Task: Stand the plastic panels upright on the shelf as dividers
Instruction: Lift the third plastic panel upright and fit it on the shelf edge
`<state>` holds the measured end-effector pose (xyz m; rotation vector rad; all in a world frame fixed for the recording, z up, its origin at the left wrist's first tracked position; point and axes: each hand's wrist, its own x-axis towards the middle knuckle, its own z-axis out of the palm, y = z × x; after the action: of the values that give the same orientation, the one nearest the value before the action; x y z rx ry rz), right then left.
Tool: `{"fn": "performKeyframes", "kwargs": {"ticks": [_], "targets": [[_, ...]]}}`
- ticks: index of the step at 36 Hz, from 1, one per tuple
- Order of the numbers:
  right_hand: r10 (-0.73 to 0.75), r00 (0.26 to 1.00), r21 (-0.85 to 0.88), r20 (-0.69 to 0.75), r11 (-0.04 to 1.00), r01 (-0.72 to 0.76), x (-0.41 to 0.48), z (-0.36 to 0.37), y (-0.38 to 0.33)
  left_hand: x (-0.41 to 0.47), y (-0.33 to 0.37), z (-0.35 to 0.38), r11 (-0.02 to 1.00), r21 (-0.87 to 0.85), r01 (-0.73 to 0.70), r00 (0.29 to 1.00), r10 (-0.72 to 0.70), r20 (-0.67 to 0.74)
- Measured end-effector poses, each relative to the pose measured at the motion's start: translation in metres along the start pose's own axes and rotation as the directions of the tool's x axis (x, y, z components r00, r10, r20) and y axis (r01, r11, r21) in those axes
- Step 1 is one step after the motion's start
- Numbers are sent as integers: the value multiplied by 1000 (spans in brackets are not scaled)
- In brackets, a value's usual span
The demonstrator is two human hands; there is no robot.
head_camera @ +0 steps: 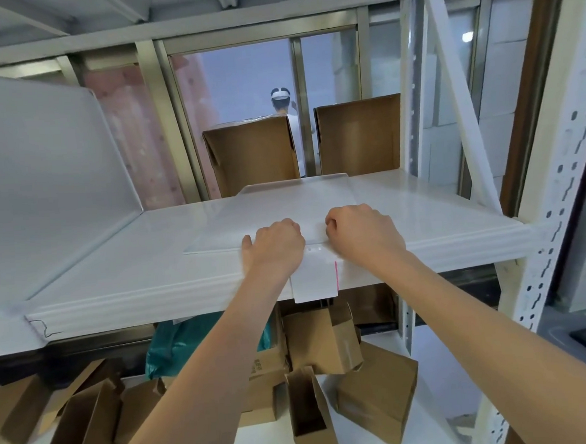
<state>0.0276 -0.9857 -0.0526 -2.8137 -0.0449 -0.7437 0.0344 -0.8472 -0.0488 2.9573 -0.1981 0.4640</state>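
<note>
A translucent white plastic panel (294, 204) lies flat on the white metal shelf (150, 265), reaching from near the front edge to the back. My left hand (274, 245) and my right hand (362, 233) rest side by side on its near edge, fingers curled down onto it. Whether the fingers pinch the edge or only press on it is hidden. Another white panel (45, 175) stands upright on the shelf at the left, leaning slightly. A white paper label (314, 279) hangs from the shelf's front lip between my wrists.
Two open cardboard boxes (251, 155) (360, 133) stand behind the shelf's back edge, with a person beyond them. White perforated uprights (554, 205) frame the right side. Below the shelf lie several cardboard boxes (374, 388) and a teal bag (186, 345).
</note>
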Motion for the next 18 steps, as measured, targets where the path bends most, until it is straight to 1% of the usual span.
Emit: {"fn": "performKeyframes", "kwargs": {"ticks": [3,8,18], "targets": [[3,1000,-5,0,1000,-3,1,1,1,1,3,-2,998,-45,46,999,-45,23],[5,1000,-8,-11,1000,-5,-1,-2,1,-2,5,-5,993,-87,83,996,-82,22],[40,999,-26,-16,999,-41,0,1,-5,-5,8,-3,990,-98,101,994,-97,43]]}}
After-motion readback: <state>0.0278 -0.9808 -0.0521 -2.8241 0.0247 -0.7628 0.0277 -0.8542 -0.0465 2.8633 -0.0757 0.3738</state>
